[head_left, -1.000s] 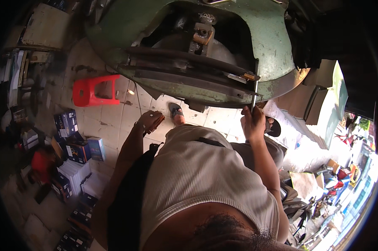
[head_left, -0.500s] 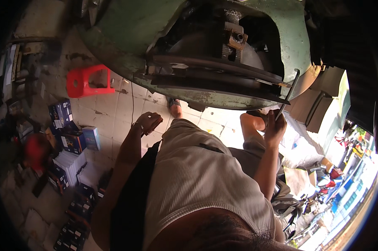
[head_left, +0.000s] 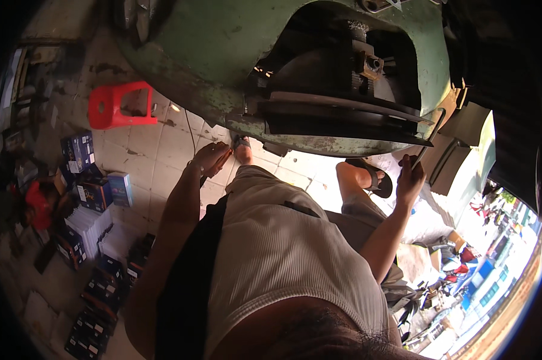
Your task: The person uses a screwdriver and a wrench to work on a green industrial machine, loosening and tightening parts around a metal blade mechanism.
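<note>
My right hand (head_left: 410, 180) is closed around a thin bent metal rod (head_left: 430, 135). The rod's upper end reaches the right edge of a rusty brake disc (head_left: 343, 114), which sits inside the wheel arch of a worn green vehicle body (head_left: 223, 66). My left hand (head_left: 209, 159) rests on my raised left knee, and a small dark shape shows under its fingers. Whether it holds anything is unclear. My feet, one in a dark sandal (head_left: 376, 180), stand on the pale tiled floor below the disc.
A red plastic stool (head_left: 118, 107) stands on the tiles at the upper left. Several blue and dark cardboard boxes (head_left: 93, 192) are stacked along the left side. A bright street with parked vehicles (head_left: 481, 282) lies at the lower right.
My right hand has carried the rod rightward, from the disc's lower middle to its right edge. My left hand has stayed on the knee. The view has moved closer to the wheel arch.
</note>
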Tool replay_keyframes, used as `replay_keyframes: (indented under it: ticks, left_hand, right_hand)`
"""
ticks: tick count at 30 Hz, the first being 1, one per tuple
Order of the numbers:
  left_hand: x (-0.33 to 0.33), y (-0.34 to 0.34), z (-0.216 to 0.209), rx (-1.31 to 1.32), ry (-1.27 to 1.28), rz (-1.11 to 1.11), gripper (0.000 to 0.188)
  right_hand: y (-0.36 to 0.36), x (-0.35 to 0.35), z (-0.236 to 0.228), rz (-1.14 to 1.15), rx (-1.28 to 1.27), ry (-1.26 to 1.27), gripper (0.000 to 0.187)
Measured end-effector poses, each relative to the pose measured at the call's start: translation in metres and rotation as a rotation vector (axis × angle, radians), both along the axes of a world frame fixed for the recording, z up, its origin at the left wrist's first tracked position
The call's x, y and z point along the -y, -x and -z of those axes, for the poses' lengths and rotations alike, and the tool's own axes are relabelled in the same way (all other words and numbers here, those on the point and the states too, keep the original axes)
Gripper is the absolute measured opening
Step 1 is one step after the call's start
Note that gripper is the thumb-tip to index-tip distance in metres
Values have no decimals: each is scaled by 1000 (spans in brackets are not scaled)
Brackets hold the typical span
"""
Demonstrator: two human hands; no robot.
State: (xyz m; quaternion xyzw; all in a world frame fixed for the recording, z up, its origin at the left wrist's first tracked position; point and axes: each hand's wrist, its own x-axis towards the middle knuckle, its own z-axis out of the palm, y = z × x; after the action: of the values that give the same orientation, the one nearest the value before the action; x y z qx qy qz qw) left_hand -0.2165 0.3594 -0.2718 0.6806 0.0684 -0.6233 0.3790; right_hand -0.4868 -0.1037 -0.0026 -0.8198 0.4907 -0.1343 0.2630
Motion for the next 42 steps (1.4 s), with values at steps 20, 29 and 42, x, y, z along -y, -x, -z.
replay_keyframes:
  ticks: [20,29,42]
  left_hand:
    - [30,-41,-197,194,288,76,74]
    - [86,-134,-323,1127,789,-247,65]
    - [128,-180,-278,1660,193,33,42]
  right_hand:
    - [3,27,7,46,132,52,35]
    - [17,25,13,123,202,406,26]
    - [-48,-95,-69,-75,371,32,59]
